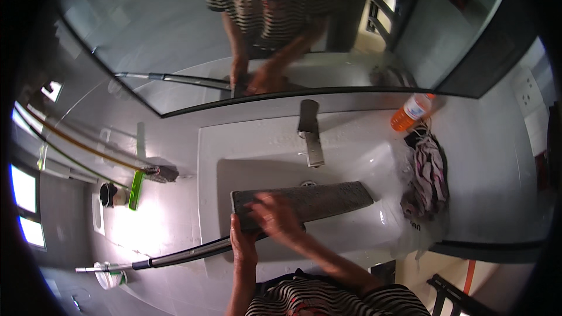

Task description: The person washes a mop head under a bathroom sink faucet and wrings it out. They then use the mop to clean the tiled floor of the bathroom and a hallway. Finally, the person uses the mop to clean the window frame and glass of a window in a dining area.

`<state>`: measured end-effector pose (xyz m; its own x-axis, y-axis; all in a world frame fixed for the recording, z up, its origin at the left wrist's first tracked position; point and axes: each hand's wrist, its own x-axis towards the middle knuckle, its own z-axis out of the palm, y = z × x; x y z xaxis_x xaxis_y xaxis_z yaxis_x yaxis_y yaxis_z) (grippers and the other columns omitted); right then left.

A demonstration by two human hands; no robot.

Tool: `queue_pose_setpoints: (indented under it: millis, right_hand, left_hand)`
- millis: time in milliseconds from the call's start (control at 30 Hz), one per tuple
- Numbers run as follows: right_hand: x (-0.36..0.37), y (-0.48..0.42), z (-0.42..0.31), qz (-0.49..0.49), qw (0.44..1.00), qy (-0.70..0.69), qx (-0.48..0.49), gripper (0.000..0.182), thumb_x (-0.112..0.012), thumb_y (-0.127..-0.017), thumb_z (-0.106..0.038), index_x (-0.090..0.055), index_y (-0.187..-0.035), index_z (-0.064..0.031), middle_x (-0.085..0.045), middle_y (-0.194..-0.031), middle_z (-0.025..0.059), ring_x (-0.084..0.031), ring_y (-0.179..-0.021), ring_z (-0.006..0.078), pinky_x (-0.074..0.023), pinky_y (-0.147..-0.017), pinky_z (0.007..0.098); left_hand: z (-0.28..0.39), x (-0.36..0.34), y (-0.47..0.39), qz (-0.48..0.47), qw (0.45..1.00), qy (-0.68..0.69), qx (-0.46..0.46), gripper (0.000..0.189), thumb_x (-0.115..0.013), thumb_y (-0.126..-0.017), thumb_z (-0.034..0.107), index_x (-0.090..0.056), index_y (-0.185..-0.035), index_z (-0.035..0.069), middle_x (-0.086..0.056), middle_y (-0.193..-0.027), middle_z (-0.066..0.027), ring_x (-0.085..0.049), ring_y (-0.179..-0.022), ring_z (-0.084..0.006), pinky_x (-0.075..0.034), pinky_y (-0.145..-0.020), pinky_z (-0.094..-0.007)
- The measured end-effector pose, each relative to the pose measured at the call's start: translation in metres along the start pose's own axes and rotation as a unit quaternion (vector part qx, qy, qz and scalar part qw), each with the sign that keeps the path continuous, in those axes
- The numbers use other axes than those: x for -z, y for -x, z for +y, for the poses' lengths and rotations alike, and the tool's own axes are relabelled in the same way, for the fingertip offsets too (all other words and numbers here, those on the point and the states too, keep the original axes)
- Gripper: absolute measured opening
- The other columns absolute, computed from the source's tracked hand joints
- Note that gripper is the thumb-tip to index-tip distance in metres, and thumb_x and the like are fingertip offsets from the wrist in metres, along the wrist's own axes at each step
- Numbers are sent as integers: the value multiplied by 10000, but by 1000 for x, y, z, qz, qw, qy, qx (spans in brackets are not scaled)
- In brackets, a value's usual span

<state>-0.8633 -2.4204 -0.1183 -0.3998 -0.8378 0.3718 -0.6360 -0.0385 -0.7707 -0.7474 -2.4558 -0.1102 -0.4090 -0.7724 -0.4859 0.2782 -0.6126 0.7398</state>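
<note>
A flat mop's grey pad (325, 202) lies slantwise over the basin of a white washbasin (246, 145), its face up and wet-looking. My left hand (244, 243) grips the left end of the mop head, thumb along its edge. The mop's metal pole (189, 252) runs from beneath the head out to the left, past the basin's rim. Over the left part of the pad is my right hand (276, 219), blurred, with its fingers apart; whether it touches the pad is hard to tell. Part of the drain (308, 183) shows behind the pad.
A faucet (311, 134) rises at the basin's back, below a framed mirror (175, 52). At right are an orange drink bottle (412, 112), a bunched cloth (428, 175) and clear plastic (406, 228). Leftward stand a green broom (137, 189), a brush (162, 173) and a white bucket (107, 275).
</note>
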Motion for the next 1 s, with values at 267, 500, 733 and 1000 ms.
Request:
queue_pose_setpoints:
  millis: [267,500,733,1000]
  right_hand:
    - [52,1,26,-132,947,-5,-293,158,-513,-803,-181,-593,-896,-83,-559,-1014,67,-526,-935,249,-422,-804,356]
    - [87,59,154,117,966,1,-229,135,-579,-755,-163,-611,-790,-37,-583,-896,99,-556,-818,250,-442,-743,338]
    - [132,116,238,134,886,334,-292,227,-541,-778,-269,-635,-819,-67,-596,-838,101,-551,-778,281,-429,-729,376]
    - [23,-1,144,69,976,-86,-188,247,-492,-857,-231,-565,-1043,-87,-597,-927,100,-581,-828,229,-478,-660,329]
  left_hand:
    - [3,-13,0,-18,1000,0,0,502,-415,-854,464,-434,-1163,69,-523,-1093,-90,-535,-964,-214,-463,-805,-373]
    - [2,-10,4,-39,999,-33,-5,534,-436,-849,439,-409,-1196,34,-474,-1151,-107,-476,-1043,-225,-445,-822,-390]
    - [-6,6,14,-12,999,-37,-18,505,-474,-851,358,-375,-1250,66,-431,-1196,-65,-427,-1083,-186,-390,-866,-360]
    - [6,-5,10,-51,998,-12,-23,478,-467,-857,311,-374,-1244,48,-467,-1159,-76,-458,-1062,-185,-401,-866,-359]
